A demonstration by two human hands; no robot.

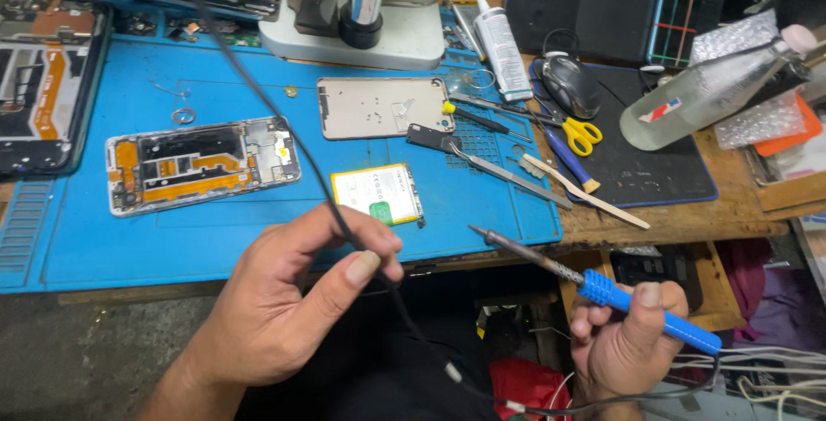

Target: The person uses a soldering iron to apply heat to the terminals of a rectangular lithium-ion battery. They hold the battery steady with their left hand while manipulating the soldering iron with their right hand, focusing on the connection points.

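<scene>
My right hand (624, 344) has its fingers (647, 301) clenched around the blue handle of a soldering iron (594, 288), low at the right, off the front edge of the desk (680, 215). The iron's long axis runs up and to the left, its metal tip just short of the blue work mat (103, 249). My left hand (284, 309) sits to the left at much the same height, palm turned inward, thumb and forefinger pinching the iron's black cord (258, 94), which rises across the mat and also loops down toward my right hand. Beyond both hands, the yellow-and-white battery (377, 193) lies nearest, just above my left fingers. Farther up-left lies the opened phone (202, 165), long axis left to right; the bare back cover (383, 107) lies above the battery. My left hand is nearer the phone.
</scene>
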